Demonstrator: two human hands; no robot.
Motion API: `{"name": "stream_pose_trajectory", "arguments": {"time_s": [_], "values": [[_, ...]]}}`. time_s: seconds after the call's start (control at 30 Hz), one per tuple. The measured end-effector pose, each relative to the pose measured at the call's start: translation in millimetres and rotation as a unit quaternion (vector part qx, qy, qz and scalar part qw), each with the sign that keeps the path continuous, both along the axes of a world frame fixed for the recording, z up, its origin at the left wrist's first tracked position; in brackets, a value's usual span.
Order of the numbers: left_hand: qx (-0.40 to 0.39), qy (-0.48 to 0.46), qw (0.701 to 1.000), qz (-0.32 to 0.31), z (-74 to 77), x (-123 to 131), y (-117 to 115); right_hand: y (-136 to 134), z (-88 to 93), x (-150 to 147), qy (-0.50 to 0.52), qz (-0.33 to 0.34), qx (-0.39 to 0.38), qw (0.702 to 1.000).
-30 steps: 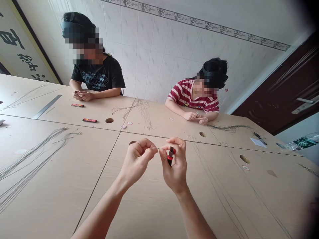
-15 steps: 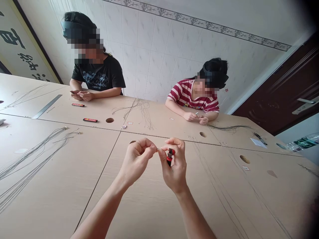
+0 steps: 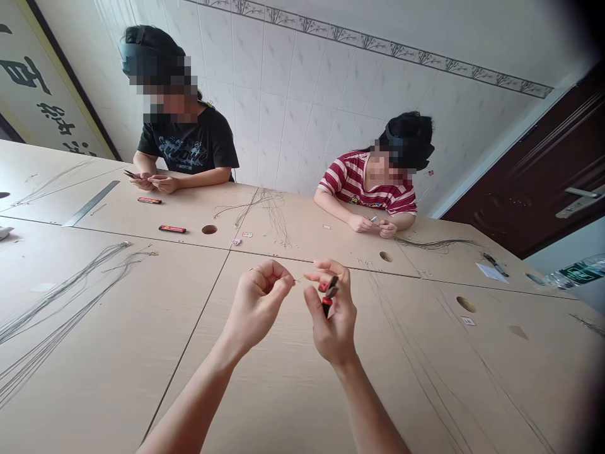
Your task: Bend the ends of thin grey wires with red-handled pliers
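My left hand [image 3: 258,309] is closed in a pinch above the middle of the table. From its fingertips sticks the end of a thin wire [image 3: 297,281], too fine to make out fully. Just to the right, my right hand [image 3: 338,325] has a small pair of pliers [image 3: 331,290] with red and black handles tucked among its fingers, the metal jaws tilted upward. Its thumb and index finger are apart, a short way from the wire end and not touching it.
Bundles of thin wires [image 3: 66,296] lie at the left, with more strands [image 3: 401,334] at the right. Across the table sit two people near a steel ruler [image 3: 92,203], black-and-red sticks [image 3: 172,229] and table holes [image 3: 466,304]. A plastic bottle [image 3: 579,272] is far right.
My right thumb and fingertips have parted from the wire at my left fingertips, and the wire end now shows. The pliers have turned within my right hand.
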State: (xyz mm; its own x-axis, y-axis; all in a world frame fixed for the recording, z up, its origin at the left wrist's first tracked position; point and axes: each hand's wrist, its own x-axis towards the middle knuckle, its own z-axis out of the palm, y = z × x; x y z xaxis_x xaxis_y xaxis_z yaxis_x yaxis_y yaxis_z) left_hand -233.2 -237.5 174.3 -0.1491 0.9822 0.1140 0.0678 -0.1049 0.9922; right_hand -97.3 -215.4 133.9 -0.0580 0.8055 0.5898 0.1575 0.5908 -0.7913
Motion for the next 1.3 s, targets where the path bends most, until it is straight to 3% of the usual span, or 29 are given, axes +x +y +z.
{"name": "stream_pose_trajectory", "arguments": {"time_s": [0.1,0.17,0.23,0.27,0.33,0.43,0.6,0.73,0.93,1.13,1.3], "values": [[0.017,0.026,0.999,0.027,-2.9,-1.2,1.8,5.4,-0.6,2.3,0.135,0.081,-0.162,0.974],[0.032,0.042,0.997,0.047,-5.0,-2.1,2.9,9.1,-2.3,4.6,0.230,0.186,-0.308,0.904],[0.046,0.051,0.996,0.062,-6.3,-2.9,3.8,10.5,-4.9,7.3,0.259,0.263,-0.420,0.829],[0.050,0.053,0.995,0.065,-6.5,-3.3,4.0,10.0,-6.0,8.7,0.245,0.274,-0.443,0.817],[0.052,0.055,0.995,0.062,-6.2,-4.1,3.9,7.5,-6.2,11.1,0.182,0.245,-0.419,0.855],[0.037,0.052,0.997,0.041,-4.6,-5.3,2.6,4.0,1.2,13.2,0.093,0.166,-0.303,0.934],[-0.012,0.017,1.000,-0.012,-3.8,-7.2,1.7,6.7,25.3,13.3,0.045,0.144,-0.205,0.967],[-0.029,-0.020,0.998,-0.043,-3.2,-8.1,2.1,9.5,34.7,11.6,0.009,0.170,-0.187,0.968],[-0.029,-0.071,0.995,-0.070,-0.4,-8.4,0.7,8.2,31.9,8.7,0.003,0.207,-0.193,0.959],[-0.039,-0.145,0.985,-0.083,1.5,-5.1,0.2,3.1,20.8,-3.0,0.150,0.261,-0.265,0.916],[-0.008,-0.150,0.988,-0.038,3.3,3.9,-0.4,-4.7,15.8,-13.6,0.229,0.249,-0.299,0.892]]}}
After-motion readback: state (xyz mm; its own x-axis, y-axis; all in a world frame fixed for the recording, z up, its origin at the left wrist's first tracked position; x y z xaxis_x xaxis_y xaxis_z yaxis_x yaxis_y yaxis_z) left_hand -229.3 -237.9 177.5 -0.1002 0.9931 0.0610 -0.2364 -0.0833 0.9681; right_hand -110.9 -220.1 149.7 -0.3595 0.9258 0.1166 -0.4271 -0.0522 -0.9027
